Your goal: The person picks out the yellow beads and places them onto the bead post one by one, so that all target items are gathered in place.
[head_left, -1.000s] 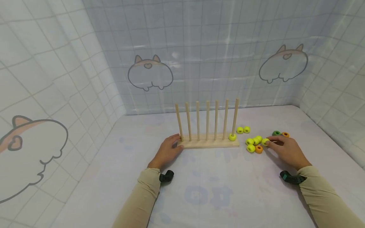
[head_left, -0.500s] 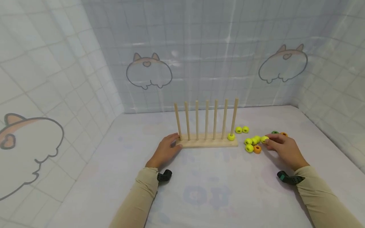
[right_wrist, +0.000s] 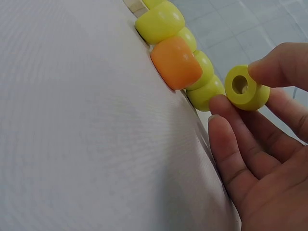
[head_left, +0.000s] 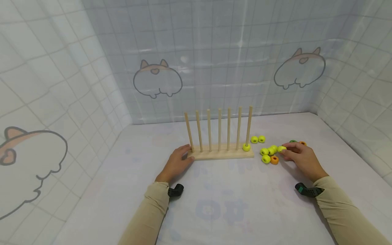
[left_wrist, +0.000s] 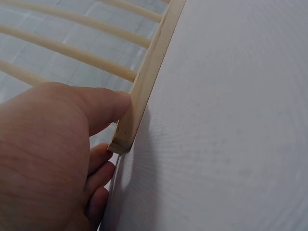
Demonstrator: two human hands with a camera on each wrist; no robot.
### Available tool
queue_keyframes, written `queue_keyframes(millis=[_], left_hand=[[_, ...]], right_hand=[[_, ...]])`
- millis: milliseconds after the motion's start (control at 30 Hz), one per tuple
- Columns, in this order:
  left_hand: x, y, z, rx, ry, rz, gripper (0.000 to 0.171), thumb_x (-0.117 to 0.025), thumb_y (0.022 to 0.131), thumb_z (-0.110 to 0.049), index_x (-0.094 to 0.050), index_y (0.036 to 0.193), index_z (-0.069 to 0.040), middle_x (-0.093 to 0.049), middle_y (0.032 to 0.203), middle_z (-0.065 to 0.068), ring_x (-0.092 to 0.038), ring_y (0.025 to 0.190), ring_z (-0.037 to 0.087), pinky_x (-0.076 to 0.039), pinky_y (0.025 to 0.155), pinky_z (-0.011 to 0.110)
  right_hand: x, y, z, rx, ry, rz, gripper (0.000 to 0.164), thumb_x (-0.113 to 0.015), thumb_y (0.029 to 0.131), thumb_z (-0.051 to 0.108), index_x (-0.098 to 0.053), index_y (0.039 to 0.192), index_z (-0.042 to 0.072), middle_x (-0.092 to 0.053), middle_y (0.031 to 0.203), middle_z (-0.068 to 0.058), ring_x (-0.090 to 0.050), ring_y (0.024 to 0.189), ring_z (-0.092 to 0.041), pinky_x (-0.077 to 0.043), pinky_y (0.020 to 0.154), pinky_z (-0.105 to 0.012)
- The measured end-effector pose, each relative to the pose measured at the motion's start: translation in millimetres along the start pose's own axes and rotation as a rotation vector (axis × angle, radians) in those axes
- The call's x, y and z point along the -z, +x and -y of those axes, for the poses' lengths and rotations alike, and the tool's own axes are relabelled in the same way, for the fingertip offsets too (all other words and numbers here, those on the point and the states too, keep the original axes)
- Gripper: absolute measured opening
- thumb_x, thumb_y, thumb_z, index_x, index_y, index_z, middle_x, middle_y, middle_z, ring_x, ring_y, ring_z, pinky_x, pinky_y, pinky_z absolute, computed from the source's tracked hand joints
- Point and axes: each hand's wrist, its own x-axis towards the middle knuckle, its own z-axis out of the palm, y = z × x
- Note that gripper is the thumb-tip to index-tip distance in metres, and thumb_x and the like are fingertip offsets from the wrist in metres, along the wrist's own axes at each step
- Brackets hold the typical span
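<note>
Right wrist: your right hand point(head_left: 303, 161) pinches one yellow bead point(right_wrist: 256, 94) near other beads point(head_left: 264, 151); a loose pinch could drop it. Your left hand point(head_left: 177, 163), fingers partly hidden, seems to hold the rack point(head_left: 220, 155).

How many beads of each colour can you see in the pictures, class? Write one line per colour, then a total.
Yellow beads: 8 (1 on the rightmost peg, 1 in the right hand, 6 on the table)
Orange beads: 2
Green beads: 1
Total: 11 beads in sight; the right hand could hide more.
</note>
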Motion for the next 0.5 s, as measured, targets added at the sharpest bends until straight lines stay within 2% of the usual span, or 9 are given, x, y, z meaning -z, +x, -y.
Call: queue_keyframes(millis=[233,500], left_hand=[[0.3,-1.2,-1.6,-0.001,0.002,0.016,0.053,-0.062,0.1,-0.029,-0.052,0.147,-0.008,-0.041,0.156,0.009,-0.03,0.146,0.033,-0.022,0.119,0.053],[0.6,-0.4,0.9,0.004,0.028,0.019,0.053,-0.062,0.1,-0.029,-0.051,0.147,-0.008,-0.041,0.156,0.008,-0.03,0.146,0.033,-0.023,0.119,0.051]], right_hand=[[0.3,-2.3,-3.3,-0.03,0.041,0.004,0.054,-0.058,0.103,0.034,-0.051,0.137,-0.007,-0.055,0.13,-0.024,-0.067,0.097,-0.004,-0.057,0.077,-0.019],[0.8,-2.1,0.4,-0.026,0.022,-0.028,0.054,-0.057,0.103,0.034,-0.051,0.142,-0.003,-0.055,0.128,-0.021,-0.067,0.096,-0.007,-0.057,0.075,-0.02]])
